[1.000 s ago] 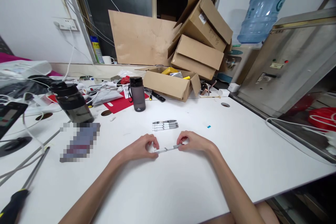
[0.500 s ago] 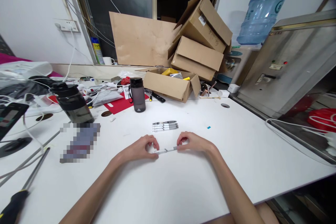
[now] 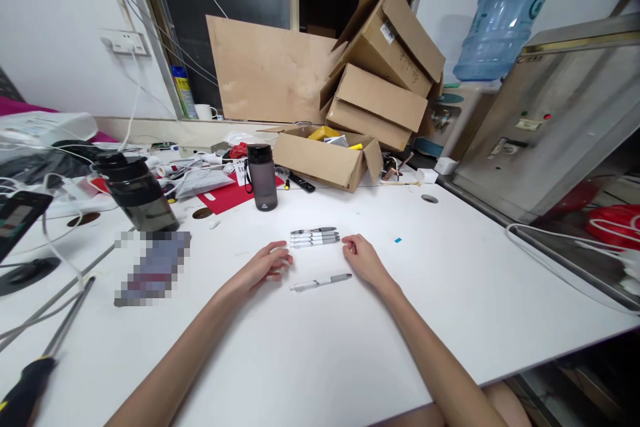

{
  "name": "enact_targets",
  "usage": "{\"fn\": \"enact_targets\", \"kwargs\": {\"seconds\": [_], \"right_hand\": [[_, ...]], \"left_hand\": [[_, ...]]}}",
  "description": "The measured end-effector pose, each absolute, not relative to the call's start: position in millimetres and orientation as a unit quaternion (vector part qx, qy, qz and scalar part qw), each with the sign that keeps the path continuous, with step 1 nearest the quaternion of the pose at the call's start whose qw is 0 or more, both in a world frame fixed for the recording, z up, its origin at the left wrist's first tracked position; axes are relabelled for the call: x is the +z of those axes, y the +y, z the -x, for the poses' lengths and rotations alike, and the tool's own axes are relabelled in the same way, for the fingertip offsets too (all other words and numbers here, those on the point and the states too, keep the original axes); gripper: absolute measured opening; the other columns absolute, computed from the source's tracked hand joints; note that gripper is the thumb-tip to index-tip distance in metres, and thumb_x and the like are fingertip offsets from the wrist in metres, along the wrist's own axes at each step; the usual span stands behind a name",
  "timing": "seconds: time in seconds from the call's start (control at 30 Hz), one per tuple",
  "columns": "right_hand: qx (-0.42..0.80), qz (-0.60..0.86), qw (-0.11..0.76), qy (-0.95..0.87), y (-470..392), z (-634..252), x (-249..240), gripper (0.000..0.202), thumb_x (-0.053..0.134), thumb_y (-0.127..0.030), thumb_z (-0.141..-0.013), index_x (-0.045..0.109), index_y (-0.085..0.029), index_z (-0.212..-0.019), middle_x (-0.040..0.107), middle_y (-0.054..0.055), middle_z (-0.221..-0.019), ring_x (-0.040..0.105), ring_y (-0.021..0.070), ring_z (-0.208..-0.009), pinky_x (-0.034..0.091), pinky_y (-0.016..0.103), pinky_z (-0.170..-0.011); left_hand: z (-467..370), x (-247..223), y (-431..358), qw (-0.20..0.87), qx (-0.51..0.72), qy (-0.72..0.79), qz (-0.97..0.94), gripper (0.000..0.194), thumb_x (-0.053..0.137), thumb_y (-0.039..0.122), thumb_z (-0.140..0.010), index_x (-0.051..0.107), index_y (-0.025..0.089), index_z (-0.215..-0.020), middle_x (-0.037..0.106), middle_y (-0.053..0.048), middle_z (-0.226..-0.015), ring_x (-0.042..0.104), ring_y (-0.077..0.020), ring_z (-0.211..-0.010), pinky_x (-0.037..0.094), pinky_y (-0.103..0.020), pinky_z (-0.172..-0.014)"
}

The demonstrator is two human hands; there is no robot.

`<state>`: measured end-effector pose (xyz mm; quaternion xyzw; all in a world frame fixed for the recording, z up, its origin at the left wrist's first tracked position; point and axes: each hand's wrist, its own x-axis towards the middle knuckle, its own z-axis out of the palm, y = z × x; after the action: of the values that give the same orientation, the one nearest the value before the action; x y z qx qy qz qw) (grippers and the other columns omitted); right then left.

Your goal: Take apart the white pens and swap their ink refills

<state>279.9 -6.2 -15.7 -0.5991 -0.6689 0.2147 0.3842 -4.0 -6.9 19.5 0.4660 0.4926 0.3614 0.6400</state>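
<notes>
A single white pen with a grey end lies on the white table by itself, closest to me. Behind it, several similar pens rest side by side in a close row, the farthest one darker. My left hand hovers near the row's left end, fingers loosely apart and holding nothing. At the row's right end, my right hand has its fingers bent, with nothing visible in them; whether the tips touch the pens is hard to see.
A dark drinking bottle stands behind the pens, left of an open cardboard box. On the left are a larger bottle, a blurred-out flat item and a screwdriver. A small blue scrap lies to the right.
Both hands have let go of the single pen, which now lies on the table. They have moved away from me, towards the two ends of the pen row.
</notes>
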Motion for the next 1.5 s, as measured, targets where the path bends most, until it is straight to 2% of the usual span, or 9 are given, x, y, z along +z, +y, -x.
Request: {"fn": "enact_targets", "kwargs": {"seconds": [0.2, 0.47, 0.63, 0.77, 0.93, 1.03, 1.27, 1.37, 1.5], "right_hand": [[0.212, 0.595, 0.38, -0.676, -4.4, -280.6, -18.7, 0.029, 0.048, -0.022, -0.089, 0.066, -0.016, -0.111, 0.064, 0.007, -0.099, 0.062, 0.0216, -0.091, 0.047, 0.036, -0.088], [0.233, 0.588, 0.393, -0.668, -4.1, -279.3, -16.4, 0.031, 0.05, -0.022, -0.086, 0.069, -0.016, -0.11, 0.065, 0.006, -0.098, 0.061, 0.0216, -0.09, 0.045, 0.036, -0.089], [0.302, 0.586, 0.434, -0.614, -2.5, -280.2, -13.2, 0.028, 0.055, -0.026, -0.081, 0.072, -0.017, -0.102, 0.067, 0.004, -0.09, 0.06, 0.021, -0.083, 0.045, 0.035, -0.085], [0.338, 0.596, 0.468, -0.559, 0.6, -281.7, -10.2, 0.028, 0.059, -0.037, -0.08, 0.071, -0.017, -0.095, 0.068, 0.004, -0.085, 0.06, 0.021, -0.08, 0.045, 0.034, -0.08], [0.398, 0.573, 0.526, -0.487, 5.9, -282.4, -11.4, 0.037, 0.066, -0.05, -0.076, 0.066, -0.017, -0.093, 0.065, 0.003, -0.073, 0.06, 0.0193, -0.072, 0.047, 0.033, -0.075], [0.426, 0.55, 0.558, -0.451, 7.7, -282.0, -13.1, 0.041, 0.07, -0.053, -0.073, 0.062, -0.018, -0.092, 0.068, 0.004, -0.076, 0.06, 0.0179, -0.07, 0.049, 0.032, -0.073], [0.461, 0.507, 0.58, -0.44, 7.3, -275.5, -14.1, 0.033, 0.069, -0.049, -0.073, 0.057, -0.019, -0.081, 0.067, 0.004, -0.076, 0.059, 0.015, -0.068, 0.047, 0.028, -0.069], [0.457, 0.494, 0.57, -0.471, 6.8, -271.1, -15.1, 0.028, 0.066, -0.046, -0.076, 0.06, -0.019, -0.083, 0.063, 0.0, -0.069, 0.054, 0.0138, -0.063, 0.043, 0.027, -0.066], [0.435, 0.48, 0.544, -0.533, 4.9, -268.0, -17.1, 0.028, 0.065, -0.045, -0.081, 0.068, -0.018, -0.088, 0.057, -0.003, -0.064, 0.051, 0.0142, -0.062, 0.039, 0.027, -0.065]], "left_hand": [[4.3, 14.7, -5.1, 0.649, 0.36, 0.49, -0.457, 0.047, 0.069, 0.036, -0.083, 0.056, 0.017, -0.124, 0.071, -0.008, -0.094, 0.058, -0.0125, -0.063, 0.035, -0.022, -0.047], [2.4, 15.8, -5.5, 0.663, 0.362, 0.482, -0.444, 0.049, 0.071, 0.029, -0.082, 0.054, 0.016, -0.126, 0.07, -0.006, -0.09, 0.055, -0.0112, -0.062, 0.035, -0.021, -0.048], [3.5, 20.4, -8.1, 0.654, 0.353, 0.484, -0.462, 0.054, 0.072, 0.034, -0.085, 0.053, 0.017, -0.133, 0.071, -0.01, -0.102, 0.064, -0.0153, -0.078, 0.045, -0.023, -0.058], [0.8, 26.5, -12.3, 0.658, 0.364, 0.445, -0.487, 0.056, 0.071, 0.035, -0.088, 0.053, 0.02, -0.139, 0.07, -0.01, -0.114, 0.066, -0.0162, -0.091, 0.049, -0.025, -0.072], [-6.9, 26.2, -16.0, 0.649, 0.374, 0.418, -0.514, 0.053, 0.073, 0.034, -0.087, 0.056, 0.026, -0.137, 0.063, -0.009, -0.137, 0.06, -0.0213, -0.118, 0.048, -0.027, -0.081], [-12.7, 24.1, -17.8, 0.652, 0.382, 0.415, -0.506, 0.047, 0.072, 0.036, -0.087, 0.059, 0.025, -0.132, 0.06, -0.009, -0.142, 0.056, -0.024, -0.126, 0.049, -0.029, -0.083], [-20.7, 12.8, -15.9, 0.629, 0.433, 0.418, -0.492, 0.035, 0.073, 0.036, -0.084, 0.062, 0.022, -0.114, 0.066, -0.01, -0.129, 0.062, -0.0235, -0.114, 0.049, -0.032, -0.085], [-21.3, 7.4, -13.7, 0.576, 0.449, 0.431, -0.53, 0.031, 0.072, 0.037, -0.083, 0.058, 0.022, -0.107, 0.069, -0.006, -0.109, 0.064, -0.0212, -0.103, 0.049, -0.029, -0.08], [-21.5, 2.3, -13.6, 0.501, 0.422, 0.422, -0.627, 0.028, 0.066, 0.041, -0.088, 0.056, 0.023, -0.106, 0.064, 0.001, -0.083, 0.061, -0.0169, -0.078, 0.046, -0.028, -0.076]]}}
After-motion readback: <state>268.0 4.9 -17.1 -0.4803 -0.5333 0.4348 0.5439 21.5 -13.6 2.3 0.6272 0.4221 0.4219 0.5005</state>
